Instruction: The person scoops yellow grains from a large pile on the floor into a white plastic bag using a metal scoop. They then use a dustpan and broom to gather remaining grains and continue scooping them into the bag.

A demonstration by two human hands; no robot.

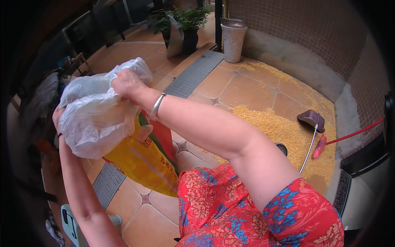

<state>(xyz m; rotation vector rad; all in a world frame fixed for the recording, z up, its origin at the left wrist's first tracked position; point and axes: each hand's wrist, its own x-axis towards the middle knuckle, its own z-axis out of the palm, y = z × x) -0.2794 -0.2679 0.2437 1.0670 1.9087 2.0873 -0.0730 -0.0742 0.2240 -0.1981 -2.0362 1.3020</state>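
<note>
My right hand (129, 85) is closed in a fist on the gathered edge of a white translucent plastic liner bag (98, 126). On its far left side, my left hand (57, 116) grips the same plastic, its fingers partly hidden behind it. The liner puffs out over the top of a yellow, red and green printed woven sack (145, 160), which hangs down toward the floor in front of me. What the sack holds is hidden.
Yellow corn kernels (262, 123) lie spread over the tiles at right. A dustpan (310, 119), a red-handled broom (321, 145) and a small round container (281, 148) rest there. Grey drain grating (197, 72) crosses the floor. Behind stand a tall white bin (233, 41) and a potted plant (188, 34).
</note>
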